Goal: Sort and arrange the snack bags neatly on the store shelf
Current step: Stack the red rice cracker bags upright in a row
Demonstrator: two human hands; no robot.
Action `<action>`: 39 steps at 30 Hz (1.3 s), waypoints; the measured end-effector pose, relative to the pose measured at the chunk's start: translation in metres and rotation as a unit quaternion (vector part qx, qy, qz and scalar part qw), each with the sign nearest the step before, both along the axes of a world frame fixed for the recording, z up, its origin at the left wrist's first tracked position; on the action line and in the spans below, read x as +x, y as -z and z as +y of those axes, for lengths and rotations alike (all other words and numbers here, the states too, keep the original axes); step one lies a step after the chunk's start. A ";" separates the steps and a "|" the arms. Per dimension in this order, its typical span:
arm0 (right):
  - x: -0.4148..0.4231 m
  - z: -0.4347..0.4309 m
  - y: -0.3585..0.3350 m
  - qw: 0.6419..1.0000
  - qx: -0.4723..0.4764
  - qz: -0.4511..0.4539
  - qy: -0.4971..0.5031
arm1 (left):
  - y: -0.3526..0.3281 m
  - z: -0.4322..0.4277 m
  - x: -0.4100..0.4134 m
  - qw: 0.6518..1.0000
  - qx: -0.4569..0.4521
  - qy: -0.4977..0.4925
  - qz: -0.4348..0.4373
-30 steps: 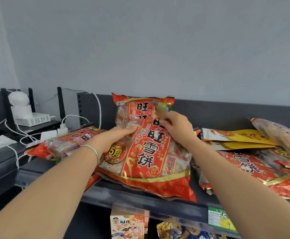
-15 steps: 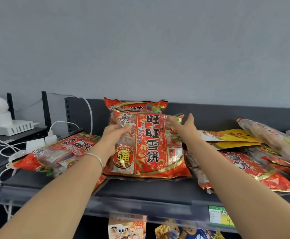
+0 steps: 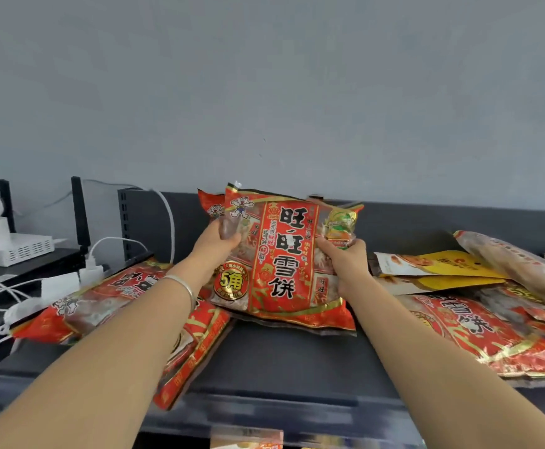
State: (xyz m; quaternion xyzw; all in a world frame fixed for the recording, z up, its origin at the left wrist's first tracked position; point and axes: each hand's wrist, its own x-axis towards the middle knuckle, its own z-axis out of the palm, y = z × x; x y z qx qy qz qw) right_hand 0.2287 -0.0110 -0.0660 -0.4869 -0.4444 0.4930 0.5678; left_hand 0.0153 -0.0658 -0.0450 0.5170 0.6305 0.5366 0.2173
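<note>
The left hand [image 3: 214, 244] and right hand [image 3: 345, 264] each curl round a side edge of the red rice-cracker bag [image 3: 284, 260]. They hold it upright at the far middle of the dark shelf [image 3: 281, 361], in front of a second bag [image 3: 209, 205]. Half a second ago the right hand's fingers were straight. A left pile [image 3: 109, 299] and a right pile [image 3: 472, 328] of red bags flank it, with yellow pouches [image 3: 439, 264] at the far right. A silver bracelet [image 3: 183, 286] circles the left wrist.

Middle bag [image 3: 284, 254] on shelf [image 3: 290, 361] (between piles [image 3: 102, 303]).
</note>
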 end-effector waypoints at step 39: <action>-0.006 -0.053 0.021 0.979 0.046 -0.111 0.164 | 0.066 -0.121 -0.025 0.904 -0.093 -0.411 -0.073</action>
